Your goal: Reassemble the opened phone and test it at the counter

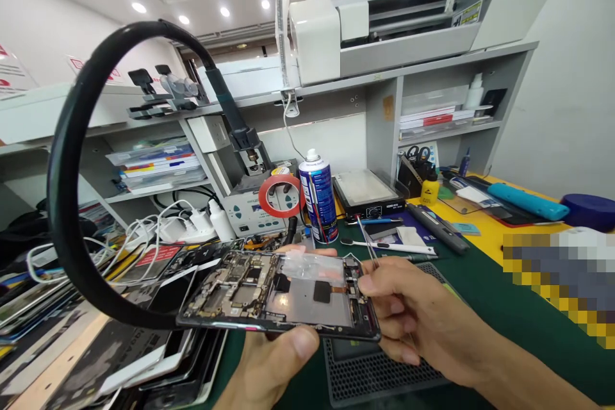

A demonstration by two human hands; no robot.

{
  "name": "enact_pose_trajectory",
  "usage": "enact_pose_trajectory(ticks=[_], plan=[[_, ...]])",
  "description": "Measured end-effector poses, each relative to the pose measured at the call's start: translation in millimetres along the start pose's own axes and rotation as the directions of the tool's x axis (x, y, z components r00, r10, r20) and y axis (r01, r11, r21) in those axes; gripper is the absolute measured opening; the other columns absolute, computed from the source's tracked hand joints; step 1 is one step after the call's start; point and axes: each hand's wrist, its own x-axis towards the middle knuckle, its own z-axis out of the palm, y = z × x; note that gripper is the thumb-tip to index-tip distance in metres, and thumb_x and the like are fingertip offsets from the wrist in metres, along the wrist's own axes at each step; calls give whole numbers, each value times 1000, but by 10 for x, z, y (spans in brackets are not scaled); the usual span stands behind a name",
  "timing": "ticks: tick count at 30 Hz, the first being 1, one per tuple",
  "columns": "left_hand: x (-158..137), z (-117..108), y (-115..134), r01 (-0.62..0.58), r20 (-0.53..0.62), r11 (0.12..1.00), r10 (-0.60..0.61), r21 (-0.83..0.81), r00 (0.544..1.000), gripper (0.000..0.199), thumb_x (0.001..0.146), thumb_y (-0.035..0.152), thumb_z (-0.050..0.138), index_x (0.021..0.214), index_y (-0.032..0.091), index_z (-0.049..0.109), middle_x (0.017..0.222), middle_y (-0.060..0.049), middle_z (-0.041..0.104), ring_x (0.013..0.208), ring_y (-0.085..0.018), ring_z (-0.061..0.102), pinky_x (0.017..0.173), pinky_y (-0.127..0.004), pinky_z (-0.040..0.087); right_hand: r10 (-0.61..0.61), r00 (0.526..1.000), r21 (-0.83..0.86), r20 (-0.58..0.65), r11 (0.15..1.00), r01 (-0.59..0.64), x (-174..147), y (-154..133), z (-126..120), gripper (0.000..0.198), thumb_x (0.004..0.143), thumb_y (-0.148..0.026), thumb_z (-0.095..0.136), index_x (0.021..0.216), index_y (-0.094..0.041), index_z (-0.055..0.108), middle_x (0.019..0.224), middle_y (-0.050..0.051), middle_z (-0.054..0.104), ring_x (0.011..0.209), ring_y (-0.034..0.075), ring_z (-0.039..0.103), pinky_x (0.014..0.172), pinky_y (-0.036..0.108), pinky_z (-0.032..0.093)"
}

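Observation:
An opened smartphone, its circuit board bare on the left, is held up in the middle of the view. My left hand grips it, with the thumb on the near edge and fingertips showing behind the far edge. Across the inside lies a crinkled clear film, and a black square patch with a ribbon sits below it. My right hand is closed around slim metal tweezers that point up and away. Its thumb and finger press at the phone's right end. The other right fingers curl beneath.
A black hose arches on the left over stacked phones and panels. Beneath the phone lies a perforated mat. Behind stand a blue spray can, red tape roll, heating plate and a white brush.

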Motion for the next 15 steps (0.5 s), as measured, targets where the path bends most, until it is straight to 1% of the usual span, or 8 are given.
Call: enact_pose_trajectory(ticks=[3, 6, 8, 11, 15], plan=[[47, 67, 58, 46, 39, 997, -44, -62, 998, 71, 76, 50, 74, 139, 21, 56, 135, -14, 64, 138, -43, 45, 117, -62, 32, 47, 999, 26, -1, 999, -47, 19, -10, -25, 40, 74, -20, 66, 58, -23, 29, 53, -11, 25, 43, 5, 13, 35, 18, 19], [75, 83, 64, 58, 29, 995, -55, -87, 998, 73, 75, 50, 76, 139, 21, 55, 134, -14, 65, 137, -44, 47, 117, -61, 32, 80, 997, 20, -5, 997, -80, 30, -6, -39, 39, 72, -20, 66, 57, -23, 29, 51, -11, 24, 42, 5, 14, 36, 19, 18], [74, 53, 30, 64, 2, 994, -64, -91, 998, 73, 75, 47, 77, 139, 22, 55, 134, -13, 65, 136, -43, 48, 117, -61, 33, 93, 995, 5, -23, 996, -93, 31, -2, -36, 37, 71, -19, 64, 57, -23, 30, 51, -11, 24, 42, 5, 14, 36, 19, 18], [53, -21, -52, 35, -15, 995, -37, -89, 999, 70, 76, 44, 76, 140, 24, 55, 133, -11, 66, 135, -43, 48, 115, -60, 37, 104, 993, -12, -60, 994, -104, 28, 1, -25, 34, 71, -19, 61, 57, -23, 30, 51, -11, 24, 42, 5, 14, 37, 19, 18], [35, -66, -109, 16, -36, 994, -20, -107, 999, 68, 78, 42, 75, 140, 25, 54, 134, -10, 66, 139, -41, 45, 114, -59, 38, 108, 991, 2, -76, 994, -108, 32, 8, -30, 33, 72, -18, 61, 59, -23, 31, 52, -11, 24, 43, 5, 14, 38, 19, 18]])
